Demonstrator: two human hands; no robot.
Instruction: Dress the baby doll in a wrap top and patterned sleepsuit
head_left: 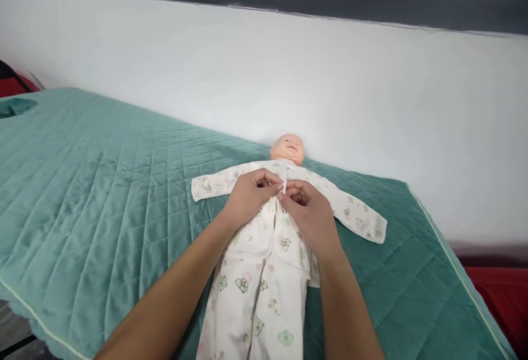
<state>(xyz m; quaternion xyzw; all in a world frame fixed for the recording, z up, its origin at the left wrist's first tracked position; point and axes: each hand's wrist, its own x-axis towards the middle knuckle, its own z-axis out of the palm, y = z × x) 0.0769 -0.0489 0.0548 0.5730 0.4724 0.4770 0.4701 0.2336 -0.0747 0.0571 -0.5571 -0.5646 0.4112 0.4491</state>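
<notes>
A baby doll [287, 148] lies on its back on the green quilted cover, dressed in a white printed baby jacket [358, 216] and matching trousers [243, 294]. Both sleeves spread out to the sides. Over the chest, my left hand [254, 190] pinches the jacket's front edge between thumb and fingers. My right hand [308, 206] pinches the same front opening just to the right, fingertips almost meeting those of the left. Any fastener between the fingertips is hidden. Below the hands the jacket's front edges run down together toward the trousers.
The green quilted cover [124, 184] spreads over the surface, with light piping along its edge. Behind it stands a white wall [247, 68] with a dark band above. Something red [490, 294] shows at the lower right, and dark green cloth [16, 107] lies at the far left.
</notes>
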